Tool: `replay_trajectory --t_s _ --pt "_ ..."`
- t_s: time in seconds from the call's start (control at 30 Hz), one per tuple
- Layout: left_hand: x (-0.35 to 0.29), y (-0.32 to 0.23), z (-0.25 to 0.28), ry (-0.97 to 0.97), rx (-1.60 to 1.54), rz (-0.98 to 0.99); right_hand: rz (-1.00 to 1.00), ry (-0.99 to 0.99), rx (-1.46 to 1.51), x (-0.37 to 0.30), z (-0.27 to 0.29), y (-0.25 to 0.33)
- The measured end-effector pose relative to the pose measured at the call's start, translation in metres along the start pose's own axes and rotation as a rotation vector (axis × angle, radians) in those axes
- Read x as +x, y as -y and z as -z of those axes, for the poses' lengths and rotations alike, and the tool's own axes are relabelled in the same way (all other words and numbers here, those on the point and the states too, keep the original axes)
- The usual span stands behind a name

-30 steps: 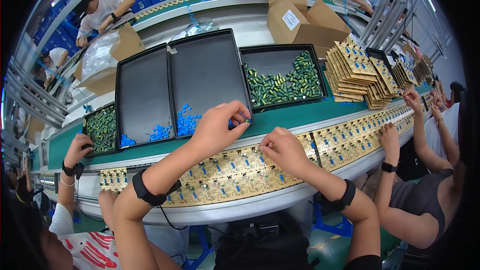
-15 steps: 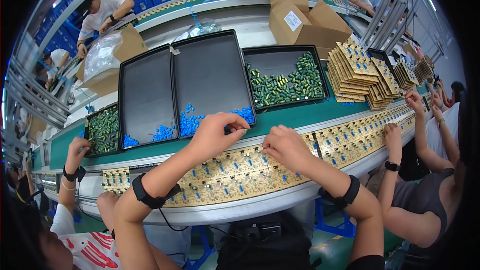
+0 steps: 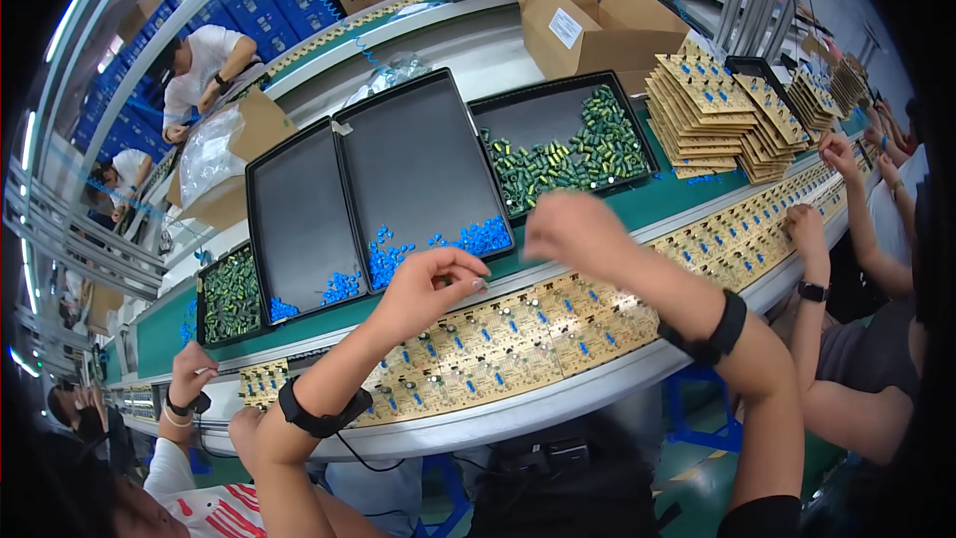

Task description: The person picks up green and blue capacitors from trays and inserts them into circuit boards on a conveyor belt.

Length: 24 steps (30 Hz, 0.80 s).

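Note:
My left hand (image 3: 426,291) hovers over the near edge of the trays, thumb and fingertips pinched together. Whatever is between them is too small to make out. Motion blurs my right hand (image 3: 580,235), raised just in front of the tray of green cylindrical capacitors (image 3: 558,167); its fingers cannot be read. Below both hands runs a row of tan circuit boards (image 3: 498,351), dotted with blue and black parts and a few upright capacitors. Small blue components (image 3: 468,239) lie heaped at the near end of a large black tray (image 3: 408,154), behind my left hand.
A second black tray (image 3: 304,209) and a smaller tray of green capacitors (image 3: 231,294) stand to the left. Stacked circuit boards (image 3: 697,125) rise at the right, near an open cardboard box (image 3: 597,35). Co-workers' hands (image 3: 189,374) (image 3: 809,234) are close on both sides.
My right hand has lifted off the circuit boards toward the green capacitors. My left hand stays pinched near the blue components. The whole view has tilted somewhat.

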<state>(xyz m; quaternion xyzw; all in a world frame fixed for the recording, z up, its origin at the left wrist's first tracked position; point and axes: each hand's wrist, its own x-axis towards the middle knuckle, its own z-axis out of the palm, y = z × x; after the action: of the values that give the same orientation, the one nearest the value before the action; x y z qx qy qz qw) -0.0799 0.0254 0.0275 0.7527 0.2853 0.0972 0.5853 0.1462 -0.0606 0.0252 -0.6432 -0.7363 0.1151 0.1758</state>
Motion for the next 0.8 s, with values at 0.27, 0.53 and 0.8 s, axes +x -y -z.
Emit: replay_trajectory --t_s 0.27,0.53,0.8 --pt "-0.011 0.017 -0.019 -0.06 0.82 -0.283 -0.181 -0.312 -0.103 0.045 -0.014 -0.054" --pt "-0.016 0.023 -0.024 -0.117 0.937 -0.388 -0.086 -0.432 -0.164 0.047 -0.026 -0.053" --pt "-0.023 0.021 -0.037 -0.178 1.05 -0.476 0.058 -0.414 -0.524 0.052 -0.025 -0.046"
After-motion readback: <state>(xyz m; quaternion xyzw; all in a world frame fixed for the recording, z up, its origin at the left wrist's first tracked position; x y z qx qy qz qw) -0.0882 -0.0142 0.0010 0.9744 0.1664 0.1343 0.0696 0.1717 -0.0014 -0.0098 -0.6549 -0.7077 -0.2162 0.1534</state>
